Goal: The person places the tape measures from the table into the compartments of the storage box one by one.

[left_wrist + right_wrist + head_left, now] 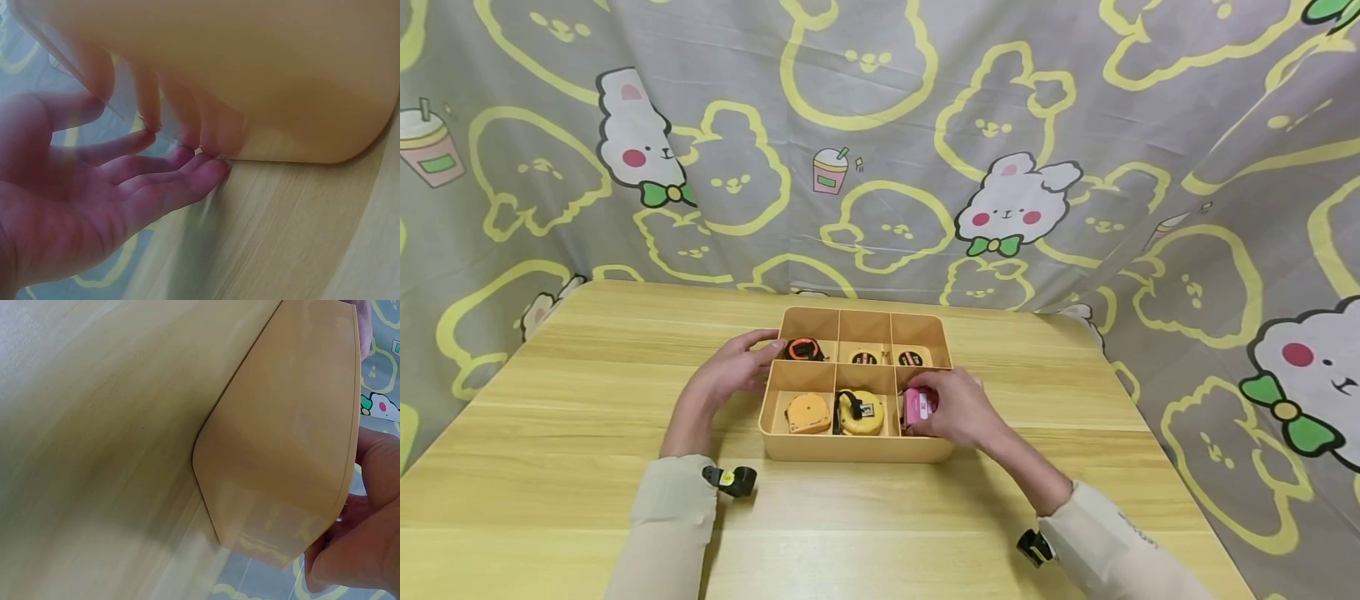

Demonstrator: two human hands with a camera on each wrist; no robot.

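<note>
An orange box (857, 451) with several compartments stands on the table. My left hand (735, 368) rests at its left side; in the left wrist view its fairly straight fingertips touch the outer wall (281, 94). With my right hand (961, 407) I pinch a pink tape measure (917, 406) in the front right compartment, fingers partly covering it. An orange tape measure (808, 413) lies front left and a yellow one with a black strap (867, 414) front middle. In the right wrist view, the box wall hides my right fingertips.
Behind sit a black and red tape measure (803, 348) at the left, and two yellow ones in the middle (864, 357) and right (913, 357) back compartments. The wood-grain table (820, 525) extends around the box. A patterned curtain (880, 150) hangs behind and beside it.
</note>
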